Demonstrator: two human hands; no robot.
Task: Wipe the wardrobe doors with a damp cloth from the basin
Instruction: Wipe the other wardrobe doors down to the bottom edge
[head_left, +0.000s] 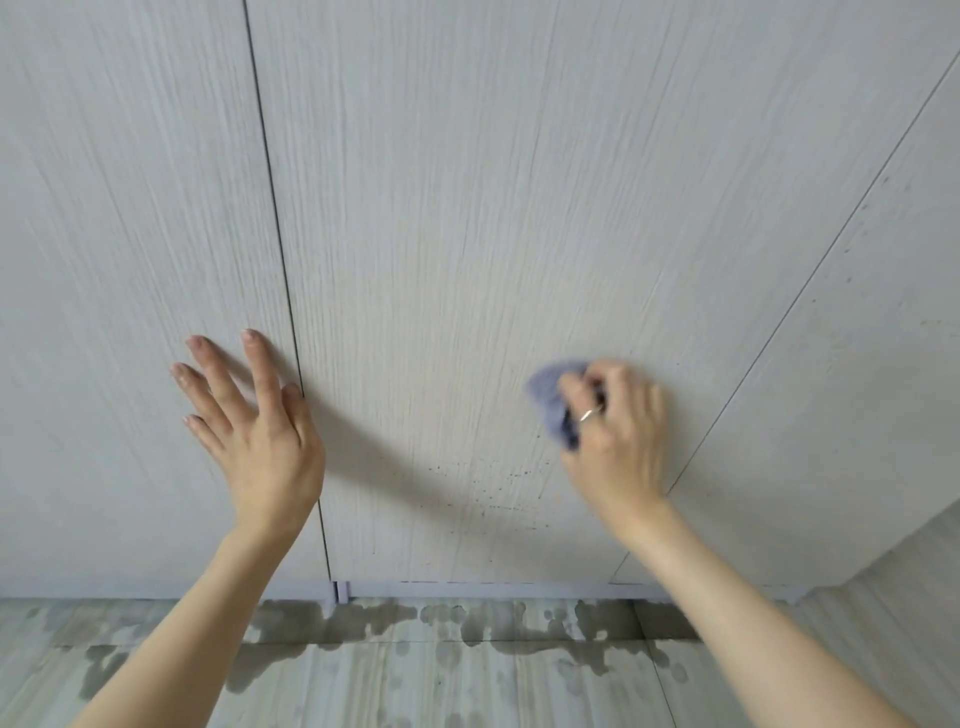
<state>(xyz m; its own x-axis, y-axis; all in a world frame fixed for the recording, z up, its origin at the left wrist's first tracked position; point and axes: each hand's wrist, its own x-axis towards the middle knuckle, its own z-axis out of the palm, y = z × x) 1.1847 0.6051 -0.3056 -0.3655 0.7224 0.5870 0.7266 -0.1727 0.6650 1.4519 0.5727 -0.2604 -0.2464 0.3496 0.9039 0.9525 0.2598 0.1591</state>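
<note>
Pale grey wood-grain wardrobe doors fill the view; the middle door (441, 234) lies between two dark vertical seams. My right hand (618, 431), blurred and wearing a ring, grips a bunched blue-grey cloth (550, 395) and presses it against the lower right part of the middle door. My left hand (249, 421) rests flat with fingers spread on the left door (130, 208), its thumb at the seam. Small dark specks dot the middle door just below the cloth. The basin is not in view.
A third door panel (857, 338) stands at the right, with a side wall angling in at the lower right. A light plinth (467, 590) runs under the doors. The grey plank floor (467, 686) below shows several dark wet patches.
</note>
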